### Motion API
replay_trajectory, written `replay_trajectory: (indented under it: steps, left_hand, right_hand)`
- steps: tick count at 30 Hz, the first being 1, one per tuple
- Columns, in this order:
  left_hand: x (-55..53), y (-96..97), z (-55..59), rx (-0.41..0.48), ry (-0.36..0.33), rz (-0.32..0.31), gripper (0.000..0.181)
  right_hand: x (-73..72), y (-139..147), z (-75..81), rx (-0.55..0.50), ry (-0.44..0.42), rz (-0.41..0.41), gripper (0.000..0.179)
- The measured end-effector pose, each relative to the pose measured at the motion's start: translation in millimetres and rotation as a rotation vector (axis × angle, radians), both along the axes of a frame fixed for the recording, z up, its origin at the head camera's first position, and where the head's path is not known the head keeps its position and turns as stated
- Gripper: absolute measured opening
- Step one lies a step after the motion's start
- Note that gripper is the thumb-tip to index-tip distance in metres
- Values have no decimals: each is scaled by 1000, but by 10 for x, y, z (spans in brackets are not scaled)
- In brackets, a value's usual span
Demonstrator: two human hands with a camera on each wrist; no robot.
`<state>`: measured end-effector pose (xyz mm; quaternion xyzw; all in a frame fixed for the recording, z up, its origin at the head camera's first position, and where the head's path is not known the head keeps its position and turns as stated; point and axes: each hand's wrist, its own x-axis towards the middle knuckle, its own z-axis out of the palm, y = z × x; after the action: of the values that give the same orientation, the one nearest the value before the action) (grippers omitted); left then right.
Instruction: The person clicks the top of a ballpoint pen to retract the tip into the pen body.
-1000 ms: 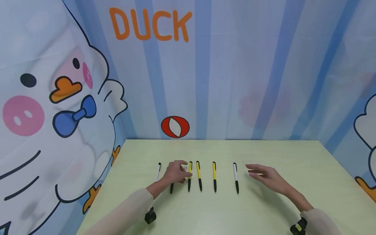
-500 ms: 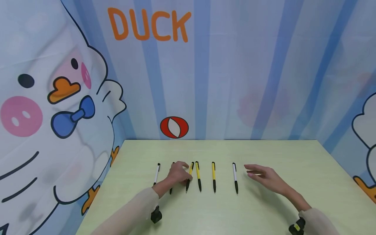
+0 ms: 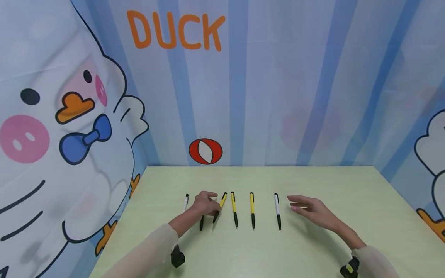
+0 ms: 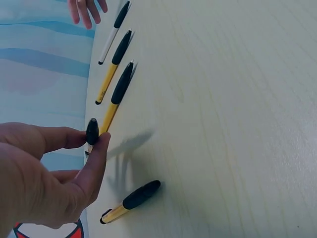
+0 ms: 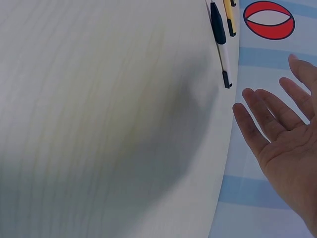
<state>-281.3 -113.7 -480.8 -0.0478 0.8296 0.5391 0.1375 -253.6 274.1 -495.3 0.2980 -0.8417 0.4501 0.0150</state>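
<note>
My left hand (image 3: 206, 204) pinches a yellow pen with a black grip (image 3: 220, 207) between thumb and finger. The pen leans, top to the right; in the left wrist view its dark grip end (image 4: 92, 131) faces the camera. Left of it lies another pen (image 4: 131, 201), yellow-barrelled with a black grip, mostly covered by the hand in the head view. To the right lie two yellow pens, one nearer (image 3: 234, 210) and one farther (image 3: 252, 211). My right hand (image 3: 314, 210) hovers with extended fingers beside a white pen (image 3: 277, 211), holding nothing.
A second white pen (image 3: 185, 202) lies at the row's left end, partly behind the left arm. The pale table (image 3: 243, 255) ends at a striped blue cloth backdrop (image 3: 264, 96) with printed ducks on both sides.
My left hand has taken hold of the yellow pen, tilted it and shifted it left, away from the yellow pen beside it. The right hand stays in place.
</note>
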Motion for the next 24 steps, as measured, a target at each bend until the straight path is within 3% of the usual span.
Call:
replay_trajectory:
  steps: [10, 17, 24]
  left_hand:
    - [93, 75, 146, 119, 12, -29, 59]
    - [141, 186, 197, 237, 44, -18, 56]
    - [236, 318, 256, 329, 61, -46, 58]
  right_hand:
    - [5, -18, 39, 5, 2, -3, 40]
    - [12, -98, 112, 13, 1, -16, 44]
    - [-1, -214, 171, 9, 21, 6, 47]
